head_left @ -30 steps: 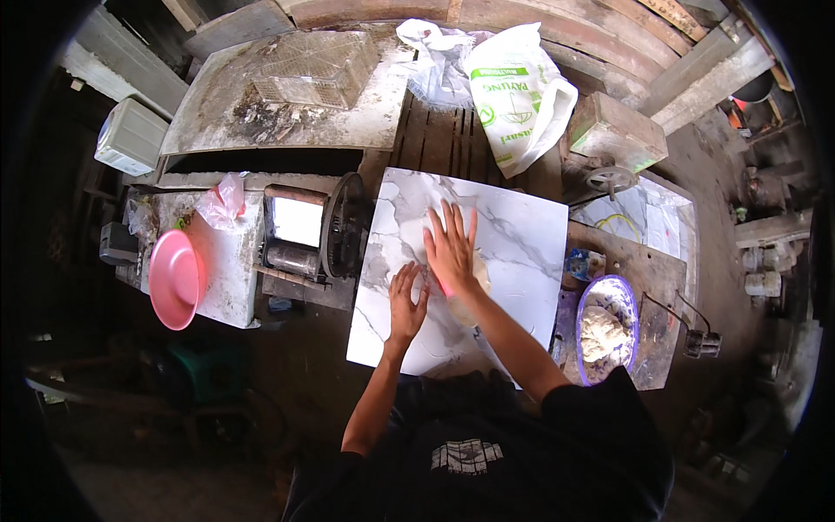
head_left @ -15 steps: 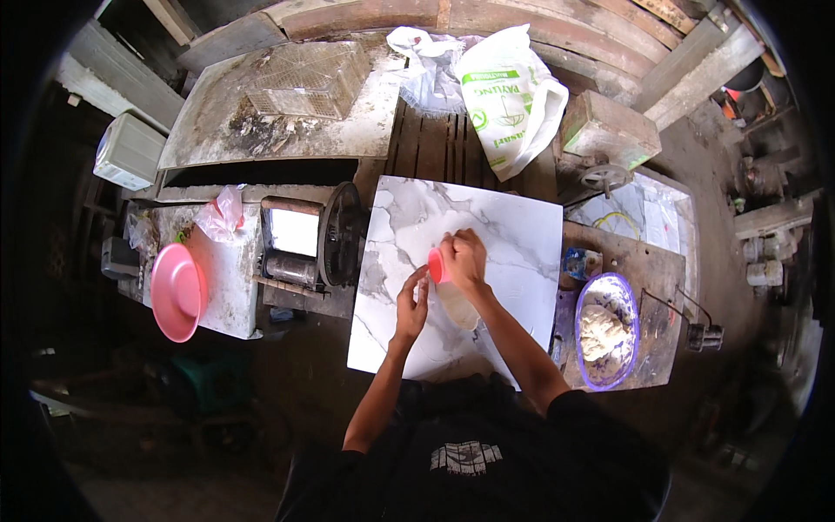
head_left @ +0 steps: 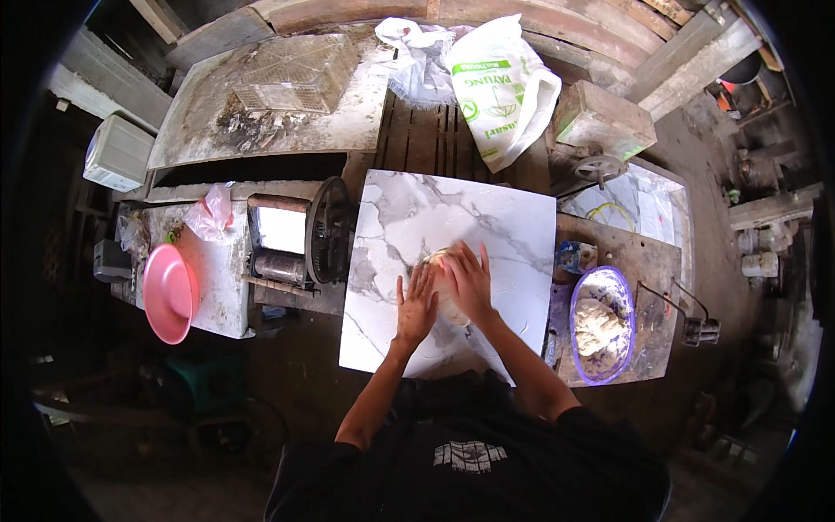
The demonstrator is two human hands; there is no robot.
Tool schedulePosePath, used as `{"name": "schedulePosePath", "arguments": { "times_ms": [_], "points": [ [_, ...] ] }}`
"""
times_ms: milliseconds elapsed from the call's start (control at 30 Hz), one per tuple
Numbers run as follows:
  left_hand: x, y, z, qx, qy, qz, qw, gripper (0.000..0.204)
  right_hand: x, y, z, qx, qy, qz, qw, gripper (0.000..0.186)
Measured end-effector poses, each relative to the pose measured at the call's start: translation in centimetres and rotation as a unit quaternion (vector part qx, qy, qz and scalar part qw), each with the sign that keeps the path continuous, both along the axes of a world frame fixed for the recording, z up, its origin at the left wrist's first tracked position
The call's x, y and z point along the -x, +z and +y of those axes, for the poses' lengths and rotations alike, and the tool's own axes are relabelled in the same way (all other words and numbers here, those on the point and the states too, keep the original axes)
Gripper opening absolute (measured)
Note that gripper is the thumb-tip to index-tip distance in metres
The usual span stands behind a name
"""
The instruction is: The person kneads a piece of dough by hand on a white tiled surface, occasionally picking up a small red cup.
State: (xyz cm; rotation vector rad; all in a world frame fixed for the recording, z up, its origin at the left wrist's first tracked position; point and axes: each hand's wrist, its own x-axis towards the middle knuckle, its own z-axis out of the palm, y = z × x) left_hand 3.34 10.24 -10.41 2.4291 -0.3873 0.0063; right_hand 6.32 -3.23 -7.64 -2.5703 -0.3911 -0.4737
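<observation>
A pale flattened piece of dough (head_left: 453, 311) lies on the marble-patterned board (head_left: 383, 287) in front of me. My left hand (head_left: 417, 306) rests at its left side, open, with fingers stretched forward. My right hand (head_left: 468, 283) lies over the dough from the right, its fingers spread and somewhat blurred. Between the hands, a pale edge of dough shows at the far end. A small reddish patch by my right fingers is too covered to make out.
On the right stands a purple-rimmed basin (head_left: 577, 348) holding a dough lump (head_left: 598, 327). To the left are a hand-cranked roller machine (head_left: 283, 268) and a pink basin (head_left: 165, 296). A white sack (head_left: 504, 96) lies beyond the board, near a plastic crate (head_left: 291, 83).
The red round piece pinched in my right hand is now mostly out of sight. Both hands have flattened and spread over the dough, my right hand coming nearer to me.
</observation>
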Motion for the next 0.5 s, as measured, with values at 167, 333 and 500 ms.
{"name": "schedulePosePath", "arguments": {
  "times_ms": [167,333,500],
  "points": [
    [-0.2,0.1,-0.4,-0.093,0.005,-0.057,0.994,0.041,-8.8,0.2,2.7,0.021,-0.034,-0.05,0.998,0.022],
    [-1.1,-0.2,0.3,-0.087,0.019,-0.041,0.995,0.042,-8.6,0.1,3.7,0.035,-0.02,-0.003,0.999,0.024],
    [-1.1,-0.2,0.9,-0.055,0.025,-0.014,0.998,0.04,-3.1,-0.9,-0.6,-0.056,0.037,0.019,0.998,0.019]
  ]
}}
